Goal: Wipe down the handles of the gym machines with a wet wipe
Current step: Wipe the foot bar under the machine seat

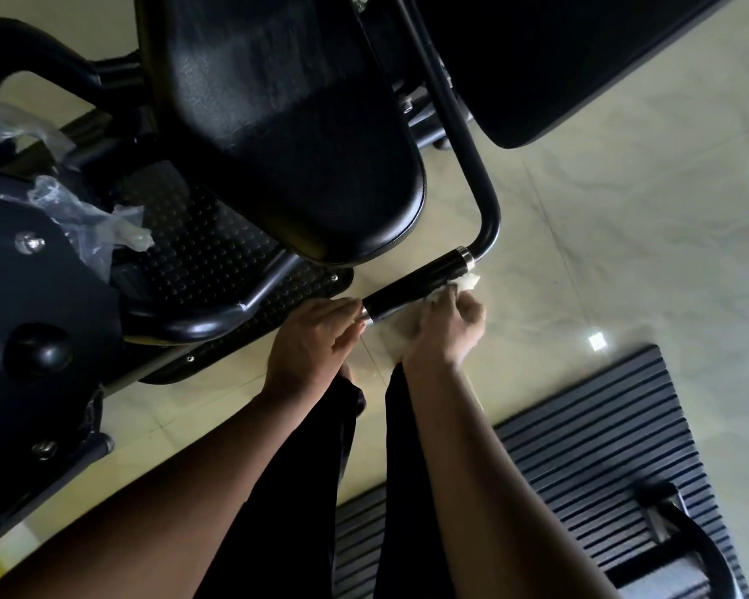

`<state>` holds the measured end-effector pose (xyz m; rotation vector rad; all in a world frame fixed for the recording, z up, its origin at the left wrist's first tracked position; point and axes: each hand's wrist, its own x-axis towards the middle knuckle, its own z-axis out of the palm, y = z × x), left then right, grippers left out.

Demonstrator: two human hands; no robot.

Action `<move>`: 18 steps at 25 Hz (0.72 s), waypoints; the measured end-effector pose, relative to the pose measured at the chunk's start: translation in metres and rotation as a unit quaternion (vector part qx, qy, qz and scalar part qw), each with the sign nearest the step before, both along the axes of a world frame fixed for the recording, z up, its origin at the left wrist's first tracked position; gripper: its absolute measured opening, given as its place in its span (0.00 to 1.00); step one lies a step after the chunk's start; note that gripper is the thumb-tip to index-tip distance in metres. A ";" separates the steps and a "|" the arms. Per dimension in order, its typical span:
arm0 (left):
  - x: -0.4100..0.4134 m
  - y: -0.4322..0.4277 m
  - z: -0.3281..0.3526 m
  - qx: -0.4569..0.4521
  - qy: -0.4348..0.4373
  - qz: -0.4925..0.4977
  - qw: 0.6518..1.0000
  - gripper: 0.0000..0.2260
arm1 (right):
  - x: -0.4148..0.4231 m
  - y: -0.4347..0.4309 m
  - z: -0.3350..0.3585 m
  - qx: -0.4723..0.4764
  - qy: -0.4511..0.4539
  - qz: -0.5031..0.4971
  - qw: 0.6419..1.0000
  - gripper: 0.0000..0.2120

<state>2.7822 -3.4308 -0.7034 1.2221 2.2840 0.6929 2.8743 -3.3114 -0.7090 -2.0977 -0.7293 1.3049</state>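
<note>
1. My right hand (446, 326) presses a white wet wipe (465, 282) against the black handle (416, 287), close to its far chrome collar; the wipe bunches out past my fingers.
2. My left hand (316, 339) holds the handle's near end; my fingertips are at the other chrome collar.
3. The handle ends a bent black tube beside the padded seat (286, 123); a studded footplate (208, 252) lies below the seat.
4. A ribbed mat (580, 447) lies on the pale tiled floor (623, 231) to my right; crumpled clear plastic (74, 214) clings to the machine on my left.
</note>
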 end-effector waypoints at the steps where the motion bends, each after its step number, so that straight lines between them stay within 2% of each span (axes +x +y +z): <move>1: 0.000 -0.001 -0.001 0.000 -0.006 -0.001 1.000 0.15 | 0.004 -0.011 -0.009 -0.007 0.019 0.035 0.999 0.05; 3: -0.001 -0.004 -0.002 -0.007 -0.014 0.004 1.000 0.15 | 0.006 -0.021 -0.009 -0.038 0.055 0.102 0.992 0.04; 4: -0.002 -0.003 -0.002 -0.010 -0.012 0.005 1.000 0.14 | 0.018 -0.019 -0.039 -0.071 0.055 0.090 0.992 0.03; 5: -0.002 -0.001 -0.002 -0.012 -0.008 0.004 1.000 0.13 | 0.023 -0.016 -0.051 -0.051 0.067 0.071 0.994 0.03; 7: -0.003 0.002 -0.001 -0.007 -0.005 0.002 1.000 0.13 | 0.008 -0.005 -0.012 -0.045 0.057 0.087 0.994 0.08; 9: -0.004 0.000 0.001 0.010 -0.007 -0.005 1.000 0.16 | 0.006 -0.014 0.005 -0.057 0.054 0.175 0.982 0.14; 10: -0.004 -0.001 0.001 0.015 -0.008 -0.007 1.000 0.18 | 0.004 -0.020 0.011 -0.052 0.049 0.201 0.977 0.13; 13: -0.004 -0.002 -0.001 0.007 -0.003 -0.001 1.000 0.19 | 0.007 -0.025 0.007 0.025 -0.067 0.208 0.975 0.06; 15: -0.004 -0.001 -0.003 0.011 0.004 -0.002 1.000 0.19 | 0.003 -0.033 0.008 0.057 -0.121 0.265 0.955 0.07; 16: -0.004 -0.001 -0.002 0.012 0.002 -0.008 1.000 0.18 | 0.001 -0.046 0.022 0.082 -0.102 0.321 0.938 0.05; 17: -0.004 -0.001 -0.001 0.008 -0.002 -0.015 1.000 0.16 | 0.000 -0.059 0.038 0.124 -0.100 0.390 0.907 0.05; 18: -0.003 -0.002 -0.001 0.001 0.000 -0.023 1.000 0.14 | 0.003 -0.065 0.049 0.167 -0.104 0.454 0.869 0.12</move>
